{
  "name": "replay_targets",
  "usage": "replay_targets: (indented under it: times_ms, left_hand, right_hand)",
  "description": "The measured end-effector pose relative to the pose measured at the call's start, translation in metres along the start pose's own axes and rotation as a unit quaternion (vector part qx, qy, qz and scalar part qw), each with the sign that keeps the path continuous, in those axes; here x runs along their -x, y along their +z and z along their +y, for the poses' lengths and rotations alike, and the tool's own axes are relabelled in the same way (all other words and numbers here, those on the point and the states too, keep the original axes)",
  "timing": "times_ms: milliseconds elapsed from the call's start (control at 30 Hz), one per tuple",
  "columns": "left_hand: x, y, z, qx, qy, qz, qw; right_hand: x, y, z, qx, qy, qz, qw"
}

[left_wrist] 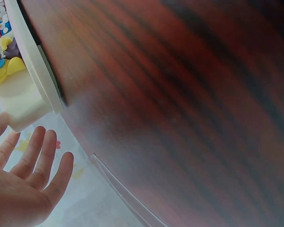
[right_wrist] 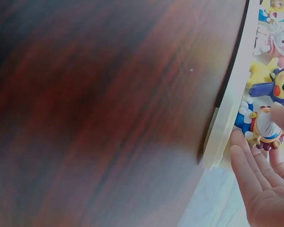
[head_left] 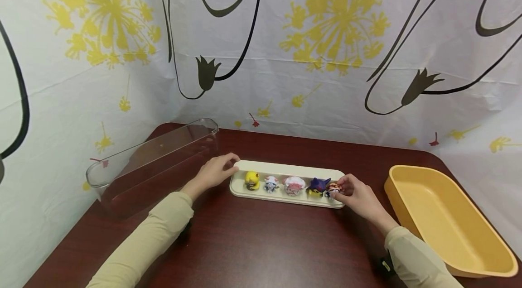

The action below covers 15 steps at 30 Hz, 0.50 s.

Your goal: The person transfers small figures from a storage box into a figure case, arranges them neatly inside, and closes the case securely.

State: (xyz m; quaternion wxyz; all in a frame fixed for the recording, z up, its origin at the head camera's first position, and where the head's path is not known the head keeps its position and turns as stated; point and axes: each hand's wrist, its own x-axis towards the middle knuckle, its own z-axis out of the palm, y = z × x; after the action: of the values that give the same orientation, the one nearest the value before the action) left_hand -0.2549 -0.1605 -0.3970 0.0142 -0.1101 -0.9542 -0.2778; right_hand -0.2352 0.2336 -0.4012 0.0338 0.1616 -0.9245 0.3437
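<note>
A long cream tray (head_left: 293, 169) lies in the middle of the table with several toy figurines standing in a row in it. From the left come a yellow figurine (head_left: 252, 179), a small white one (head_left: 271, 184), a fluffy pink-and-white one (head_left: 294, 184) and one with a purple hat (head_left: 318, 184). At the right end, my right hand (head_left: 360, 195) pinches a blue-and-white cat figurine (right_wrist: 265, 125) between thumb and fingers, inside the tray. My left hand (head_left: 214, 171) has its fingertips right at the tray's left end, fingers loosely extended and holding nothing.
A clear plastic bin (head_left: 155, 161) stands on the table at the left. To the right is a deep yellow basin (head_left: 452, 215). White patterned cloth (head_left: 261, 43) hangs behind and beside the dark red-brown table (head_left: 261, 242).
</note>
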Motion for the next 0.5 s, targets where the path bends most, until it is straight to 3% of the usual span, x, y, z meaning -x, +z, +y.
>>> replay_targets:
  times_ms: [500]
  left_hand:
    - [0.001, 0.000, 0.001, 0.001, -0.001, 0.000, 1.0000]
  right_hand:
    - [0.006, -0.016, 0.006, -0.001, 0.006, -0.012, 0.9999]
